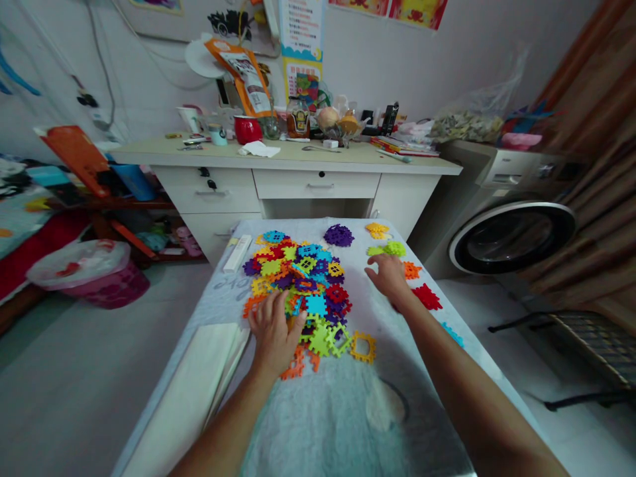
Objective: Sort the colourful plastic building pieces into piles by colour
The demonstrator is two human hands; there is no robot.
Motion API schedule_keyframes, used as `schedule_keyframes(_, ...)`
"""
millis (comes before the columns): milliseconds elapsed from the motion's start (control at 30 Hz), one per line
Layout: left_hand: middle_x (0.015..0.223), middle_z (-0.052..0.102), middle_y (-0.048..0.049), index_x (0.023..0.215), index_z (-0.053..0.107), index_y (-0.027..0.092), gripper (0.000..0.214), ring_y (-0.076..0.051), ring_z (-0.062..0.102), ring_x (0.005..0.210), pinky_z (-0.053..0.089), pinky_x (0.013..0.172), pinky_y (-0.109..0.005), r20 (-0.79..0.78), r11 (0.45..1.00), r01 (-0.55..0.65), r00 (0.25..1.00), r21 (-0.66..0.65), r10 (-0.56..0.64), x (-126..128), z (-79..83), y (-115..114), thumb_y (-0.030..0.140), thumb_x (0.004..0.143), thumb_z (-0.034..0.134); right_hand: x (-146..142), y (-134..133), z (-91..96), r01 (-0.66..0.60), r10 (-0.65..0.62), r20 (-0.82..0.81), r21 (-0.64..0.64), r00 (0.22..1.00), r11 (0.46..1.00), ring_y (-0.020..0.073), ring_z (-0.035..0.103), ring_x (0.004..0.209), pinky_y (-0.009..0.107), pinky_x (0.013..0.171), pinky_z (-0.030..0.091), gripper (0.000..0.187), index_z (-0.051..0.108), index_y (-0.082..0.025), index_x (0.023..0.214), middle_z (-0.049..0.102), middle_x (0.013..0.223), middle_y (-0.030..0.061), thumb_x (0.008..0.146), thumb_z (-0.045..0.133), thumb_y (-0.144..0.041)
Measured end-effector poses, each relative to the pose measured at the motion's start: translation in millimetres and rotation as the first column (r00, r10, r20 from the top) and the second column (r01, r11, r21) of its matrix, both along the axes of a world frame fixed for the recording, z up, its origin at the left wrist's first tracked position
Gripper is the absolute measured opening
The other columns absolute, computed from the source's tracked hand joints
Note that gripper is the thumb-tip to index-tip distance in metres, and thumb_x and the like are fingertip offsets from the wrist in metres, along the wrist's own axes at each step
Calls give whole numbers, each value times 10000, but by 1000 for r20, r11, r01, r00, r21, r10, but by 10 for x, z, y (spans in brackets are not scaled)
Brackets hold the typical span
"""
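Observation:
A mixed pile of flat, notched plastic building pieces (305, 268) in several colours lies on the cloth-covered table. My left hand (274, 331) rests at the pile's near left edge, thumb apart from the fingers; it covers some pieces. Over the right side hovers my right hand (388, 275), fingers loosely bent and apart, just below the lime green pieces (395, 248). Single-colour groups sit around it: yellow pieces (377, 230), orange pieces (411, 269), red pieces (427, 297) and blue pieces (453, 334), partly behind my forearm. Purple pieces (338, 235) form a heap at the far middle.
A yellow square frame piece (364, 347) lies near the pile. Folded white cloth (191, 381) and a white box (237, 254) occupy the left side. Beyond stands a cluttered desk (199, 156); a washing machine (497, 205) and a chair (581, 344) are at right.

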State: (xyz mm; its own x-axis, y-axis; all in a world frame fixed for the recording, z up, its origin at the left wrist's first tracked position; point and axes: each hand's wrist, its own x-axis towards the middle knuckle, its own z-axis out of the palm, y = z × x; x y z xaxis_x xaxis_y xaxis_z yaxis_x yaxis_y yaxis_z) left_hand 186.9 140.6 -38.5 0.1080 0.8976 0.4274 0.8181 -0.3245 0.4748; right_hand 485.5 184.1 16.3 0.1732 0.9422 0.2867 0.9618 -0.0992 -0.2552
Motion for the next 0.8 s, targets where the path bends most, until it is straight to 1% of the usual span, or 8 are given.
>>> schedule_keyframes(67,1380,509,-155,1335,470,189,536,-329,427,1310,270,1095,-560,0,1000,8,1000,-2,-8,2,1,-7,514,909,446,-146,-258,-25,-192,186,-95,-50,978,980,249,589,1022,399,935,404,164,699,-205,993,683,1074,94,857,621,-255)
schedule_keyframes(100,1383,504,-157,1335,468,185,546,-329,425,1313,270,1097,-557,0,1000,13,1000,-3,-13,3,1,-10,520,904,451,-207,-372,-46,-262,252,-135,-61,958,963,236,600,1022,384,940,412,166,695,-203,1002,686,1075,87,864,614,-248)
schedule_keyframes(167,1383,500,-159,1333,467,180,567,-330,426,1313,274,1099,-552,1,1000,22,1000,-3,-22,3,-4,-13,534,890,469,-303,-544,-105,-333,316,-191,-64,929,941,228,605,1045,374,949,422,209,681,-195,1061,686,1103,91,875,601,-245)
schedule_keyframes(267,1388,495,-155,1341,459,191,593,-323,426,1318,271,1106,-544,5,999,35,999,1,-35,-2,-13,-16,550,870,496,-397,-643,-222,-326,304,-240,-55,922,944,246,580,1116,392,969,422,317,635,-175,1194,664,1195,118,902,570,-279)
schedule_keyframes(367,1398,487,-155,1352,448,189,605,-320,418,1326,262,1111,-548,-6,999,48,999,3,-48,-9,-16,-19,549,868,500,-478,-616,-345,-315,294,-275,-34,915,949,258,533,1192,419,1008,394,382,576,-171,1293,623,1289,120,942,514,-309)
schedule_keyframes(500,1399,491,-154,1356,444,187,595,-321,421,1320,260,1108,-556,-21,999,52,998,-5,-52,-14,-14,-23,533,875,496,-575,-550,-461,-346,334,-282,5,900,938,248,480,1233,435,1034,351,418,522,-226,1364,583,1344,93,950,503,-278)
schedule_keyframes(633,1406,487,-154,1356,446,200,585,-325,425,1320,249,1110,-565,-19,999,46,999,-28,-46,-17,-22,-21,530,876,495,-613,-520,-512,-384,372,-263,8,890,923,235,503,1144,417,996,360,374,591,-259,1290,630,1207,83,917,558,-244)
schedule_keyframes(800,1407,490,-159,1354,454,195,580,-321,425,1320,255,1109,-559,-14,998,51,999,-27,-51,-21,-41,-9,521,877,496,-608,-526,-518,-343,336,-249,16,908,939,236,518,1049,407,940,390,187,688,-232,1045,632,1060,82,894,579,-243)
